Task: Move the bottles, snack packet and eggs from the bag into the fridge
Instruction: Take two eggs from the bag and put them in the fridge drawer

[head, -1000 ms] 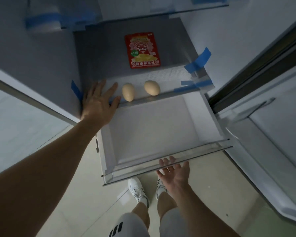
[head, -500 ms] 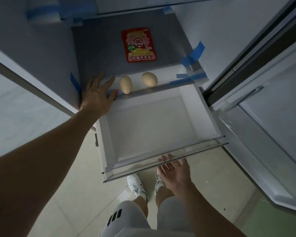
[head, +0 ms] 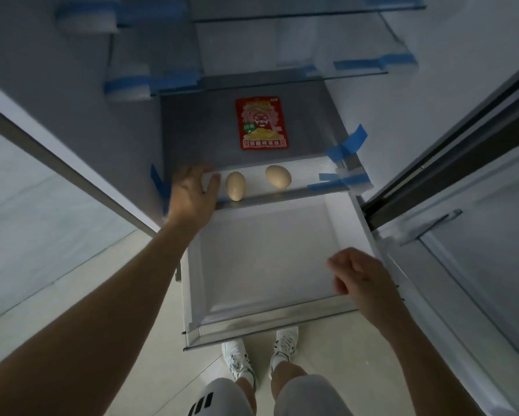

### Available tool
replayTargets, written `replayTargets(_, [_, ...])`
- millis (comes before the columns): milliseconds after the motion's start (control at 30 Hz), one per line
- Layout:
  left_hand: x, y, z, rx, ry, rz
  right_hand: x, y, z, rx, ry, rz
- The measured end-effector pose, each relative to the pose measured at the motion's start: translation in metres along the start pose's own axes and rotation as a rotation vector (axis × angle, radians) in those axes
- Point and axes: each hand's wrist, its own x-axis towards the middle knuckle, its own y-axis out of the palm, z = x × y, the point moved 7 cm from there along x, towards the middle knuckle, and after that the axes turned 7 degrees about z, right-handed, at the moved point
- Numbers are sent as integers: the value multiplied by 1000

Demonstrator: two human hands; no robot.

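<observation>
Eggs [head: 235,190] laid apart on ribbed shelf lip [head: 306,172], left hand [head: 192,193] spread flat beside them, snack packet [head: 262,123] on grey shelf behind, white drawer [head: 267,259] pulled out, right hand [head: 362,280] loosely curled above its front, nothing grasped

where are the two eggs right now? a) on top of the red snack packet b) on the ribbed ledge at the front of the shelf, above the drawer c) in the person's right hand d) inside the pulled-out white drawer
b: both eggs lie on the ribbed ledge in front of the red snack packet; the white drawer below holds nothing visible, and the right hand carries no egg.
</observation>
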Motion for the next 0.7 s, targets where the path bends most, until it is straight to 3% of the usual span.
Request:
replayTargets(100, [-5, 11, -13, 2, -21, -16, 51, -8, 58, -211, -279, -143])
replayTargets(200, [-7, 26, -18, 0, -76, 2, 98, -3, 92, -375, -418, -249])
replayTargets(300, [-6, 38, -22, 8, -126, 42, 136, 5, 107, -498, -390, -254])
replayTargets(500, [-4, 40, -28, 71, -148, 21, 180, 26, 104, -709, -334, -106])
replayTargets(700, [2, 40, -31, 171, -110, 20, 188, 30, 98, -684, -333, -104])
